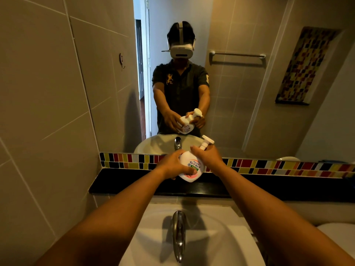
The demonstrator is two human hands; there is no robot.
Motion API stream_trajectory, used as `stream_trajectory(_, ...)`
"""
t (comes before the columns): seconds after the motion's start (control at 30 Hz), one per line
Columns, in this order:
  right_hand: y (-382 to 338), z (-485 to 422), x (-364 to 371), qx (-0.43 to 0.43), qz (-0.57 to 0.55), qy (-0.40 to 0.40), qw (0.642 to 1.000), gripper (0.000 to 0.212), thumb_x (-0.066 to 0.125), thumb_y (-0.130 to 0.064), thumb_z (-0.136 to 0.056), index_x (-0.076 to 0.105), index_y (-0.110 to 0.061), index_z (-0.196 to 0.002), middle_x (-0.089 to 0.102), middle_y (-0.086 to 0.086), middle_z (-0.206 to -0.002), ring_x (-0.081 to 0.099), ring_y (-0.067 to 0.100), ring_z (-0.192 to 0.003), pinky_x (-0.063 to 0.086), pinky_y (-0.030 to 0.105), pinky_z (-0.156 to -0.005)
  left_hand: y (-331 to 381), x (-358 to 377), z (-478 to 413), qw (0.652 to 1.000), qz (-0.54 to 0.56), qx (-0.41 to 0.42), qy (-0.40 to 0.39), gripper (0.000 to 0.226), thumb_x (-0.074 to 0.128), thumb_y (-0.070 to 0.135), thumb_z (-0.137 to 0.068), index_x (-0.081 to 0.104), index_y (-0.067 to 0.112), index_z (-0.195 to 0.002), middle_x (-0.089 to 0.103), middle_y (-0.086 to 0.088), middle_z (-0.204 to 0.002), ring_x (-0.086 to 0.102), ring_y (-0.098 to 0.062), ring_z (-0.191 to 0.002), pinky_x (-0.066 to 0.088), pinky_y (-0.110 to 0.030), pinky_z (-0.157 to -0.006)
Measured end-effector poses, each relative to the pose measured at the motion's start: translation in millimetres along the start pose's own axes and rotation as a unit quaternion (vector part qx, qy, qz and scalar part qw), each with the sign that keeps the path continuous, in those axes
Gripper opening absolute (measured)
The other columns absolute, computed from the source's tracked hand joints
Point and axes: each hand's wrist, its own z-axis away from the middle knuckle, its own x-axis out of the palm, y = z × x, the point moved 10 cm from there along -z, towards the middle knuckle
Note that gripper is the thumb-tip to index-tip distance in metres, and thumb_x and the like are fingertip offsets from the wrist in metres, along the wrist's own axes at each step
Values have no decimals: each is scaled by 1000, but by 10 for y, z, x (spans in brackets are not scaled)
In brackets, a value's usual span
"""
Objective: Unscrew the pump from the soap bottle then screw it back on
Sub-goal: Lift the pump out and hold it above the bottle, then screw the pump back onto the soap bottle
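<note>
While both arms reached out over the basin, the scene stood as follows.

Soap bottle: the soap bottle (190,168) was a white plastic one with a printed label, tilted with its neck leaning to the right, held over the back edge of the black ledge (123,182) behind the sink (221,237), just under the coloured tile strip (278,167); whether its base touched the ledge could not be told.

Pump: the pump (206,142) stood on the neck, nozzle head at top right, showing above the right hand.

Left hand: the left hand (173,164) was wrapped on the bottle's body, thumb lying across the label.

Right hand: the right hand (208,157) was closed around the neck and collar, just below the pump stem.

Weight: probably light to moderate; the fill level was not visible.

Stiffness: the body looked like thin plastic that would likely give under a hard squeeze; the collar seemed the stiffer part.

Slip: smooth plastic, likely slick if wet or soapy.

Best hold: body braced in one palm, collar pinched for turning, not the pump head, which would only swivel or dispense.

Risk: pressing the head could squirt soap toward the mirror (240,112).
</note>
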Motion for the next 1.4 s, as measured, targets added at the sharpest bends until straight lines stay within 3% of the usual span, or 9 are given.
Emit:
stream_trajectory(0.13,-78,5,48,-19,16,-34,999,45,72,-49,-80,69,-7,-96,75,9,-85,73,21,-75,61,36,-70,-102,-15,-40,999,48,-20,-11,72,83,34,-70,46,26,-133,64,-3,-119,67,-26,-101,63,-40,-70)
stream_trajectory(0.23,-20,53,86,-9,22,-81,996,45,65,-49,-86,69,-7,-99,67,5,-78,58,13,-60,43,23,-50,-219,-3,-77,993,106,-44,-33,68,82,29,-73,48,24,-132,65,-5,-118,67,-26,-103,63,-42,-74)
stream_trajectory(0.4,299,37,180,22,-10,-144,989,19,69,-37,-87,66,-36,-106,69,1,-99,58,21,-83,47,30,-68,-415,21,-150,979,188,-71,-43,67,80,22,-75,48,22,-134,63,-7,-123,64,-27,-109,61,-39,-78)
stream_trajectory(0.6,740,-82,375,59,0,-175,983,54,76,-32,-81,58,-25,-131,71,6,-116,68,27,-105,55,47,-94,-607,90,-318,972,213,-93,-36,63,79,13,-76,51,19,-133,64,-7,-125,63,-24,-110,59,-42,-86)
stream_trajectory(0.7,872,-184,437,68,-4,-171,983,53,76,-25,-82,56,-22,-131,70,6,-117,69,26,-104,57,48,-92,-666,142,-389,970,217,-98,-45,64,77,8,-78,49,20,-135,61,-3,-122,60,-25,-115,57,-44,-89)
stream_trajectory(0.83,978,-283,477,65,15,-174,983,57,77,-15,-81,53,-20,-132,67,6,-121,65,24,-108,57,31,-75,-788,221,-507,973,202,-95,-54,70,76,1,-76,47,16,-138,61,-6,-129,58,-26,-121,53,-43,-98)
stream_trajectory(1.0,1182,-394,522,67,31,-164,984,61,77,-6,-79,52,-18,-134,64,6,-125,62,23,-113,56,23,-72,-966,338,-652,979,175,-99,-34,71,78,-4,-72,51,14,-135,60,-9,-135,57,-26,-125,50,-45,-102)
stream_trajectory(1.2,1402,-514,563,77,40,-149,985,67,83,-9,-73,56,-22,-132,66,4,-127,62,24,-118,54,50,-98,-1127,442,-745,976,189,-108,-16,73,79,-7,-68,52,11,-134,61,-12,-133,57,-28,-124,51,-43,-100)
stream_trajectory(1.4,1465,-592,595,72,44,-150,985,70,83,-10,-73,54,-22,-135,64,4,-131,61,25,-120,50,53,-102,-1211,472,-814,975,189,-112,-15,72,80,-4,-69,52,14,-133,60,-10,-135,57,-27,-124,51,-45,-101)
